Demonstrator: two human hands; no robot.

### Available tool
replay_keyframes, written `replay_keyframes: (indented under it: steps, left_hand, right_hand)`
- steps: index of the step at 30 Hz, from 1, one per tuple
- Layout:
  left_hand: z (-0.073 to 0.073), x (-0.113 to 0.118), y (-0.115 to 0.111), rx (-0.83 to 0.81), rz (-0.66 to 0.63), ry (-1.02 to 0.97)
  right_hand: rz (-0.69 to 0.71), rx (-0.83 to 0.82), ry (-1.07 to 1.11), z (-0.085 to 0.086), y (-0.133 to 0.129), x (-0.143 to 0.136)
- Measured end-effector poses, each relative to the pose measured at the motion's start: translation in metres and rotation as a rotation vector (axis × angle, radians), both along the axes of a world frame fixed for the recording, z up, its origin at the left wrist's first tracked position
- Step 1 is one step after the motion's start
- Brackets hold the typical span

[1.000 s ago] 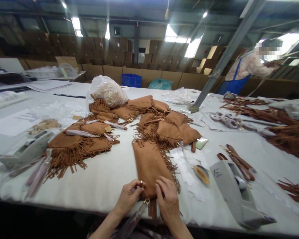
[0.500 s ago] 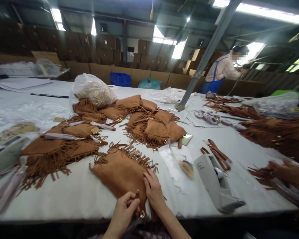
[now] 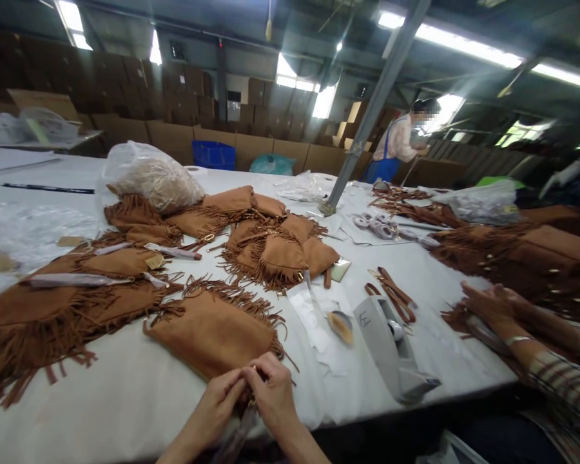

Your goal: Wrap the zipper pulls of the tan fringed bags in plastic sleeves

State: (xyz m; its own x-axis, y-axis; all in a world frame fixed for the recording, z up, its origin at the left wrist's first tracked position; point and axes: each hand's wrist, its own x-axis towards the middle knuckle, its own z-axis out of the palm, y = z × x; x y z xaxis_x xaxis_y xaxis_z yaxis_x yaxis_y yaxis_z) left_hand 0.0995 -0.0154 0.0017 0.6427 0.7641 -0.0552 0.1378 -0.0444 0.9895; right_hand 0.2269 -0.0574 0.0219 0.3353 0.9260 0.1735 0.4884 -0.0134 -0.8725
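Observation:
A brown suede fringed bag (image 3: 217, 335) lies flat at the table's front edge. At its near right corner, my left hand (image 3: 215, 409) and my right hand (image 3: 273, 393) are closed in pinches, fingertips almost touching. Between them runs the end of a strap (image 3: 241, 428), with a bit of gold-coloured metal by the fingers. Its lower length hangs over the edge and looks wrapped in film. The fingers mostly hide the joint between strap and bag.
More fringed bags (image 3: 283, 254) lie behind, and others (image 3: 53, 296) at left. Right of my hands stand a tape dispenser (image 3: 391, 348), a brush (image 3: 341, 327) and brown straps (image 3: 394, 293). A co-worker's hands (image 3: 495, 309) are over fringed goods at right. A post (image 3: 362, 135) rises from the table.
My right hand has left the bag's surface and joined my left at the corner, now pinching. The view has swung right, bringing a co-worker's hands and plaid sleeve into sight.

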Motion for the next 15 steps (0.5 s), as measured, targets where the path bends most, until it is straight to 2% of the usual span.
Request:
replay_keyframes:
  steps: [2,4,5,7,8,9,10,12,15]
  left_hand:
    - [-0.009,-0.003,0.001,-0.055,0.008,-0.008]
    - [-0.021,-0.007,0.000,-0.128,0.043,-0.025]
    - [-0.026,-0.008,-0.001,-0.165,0.059,-0.033]
    - [-0.033,-0.009,-0.003,-0.222,0.082,-0.042]
    - [-0.034,-0.009,-0.003,-0.234,0.094,-0.041]
    - [-0.034,-0.009,-0.003,-0.237,0.107,-0.040]
    - [-0.033,-0.008,-0.004,-0.238,0.124,-0.041]
    - [-0.030,-0.006,-0.005,-0.250,0.150,-0.052]
    - [-0.030,-0.004,-0.009,-0.286,0.216,-0.065]
  right_hand:
    - [0.053,0.004,-0.028,-0.001,0.002,0.013]
    - [0.016,0.006,-0.091,-0.001,0.001,0.047]
    - [-0.067,0.001,-0.146,0.000,0.000,0.071]
    - [-0.333,-0.039,-0.348,0.001,-0.001,0.126]
    - [-0.422,-0.109,-0.478,0.000,-0.002,0.154]
    - [-0.453,-0.230,-0.612,0.000,-0.002,0.179]
    - [-0.460,-0.340,-0.703,-0.002,-0.001,0.200]
    - [-0.415,-0.460,-0.773,-0.008,0.000,0.228]
    - [-0.344,-0.493,-0.781,-0.019,0.002,0.240]
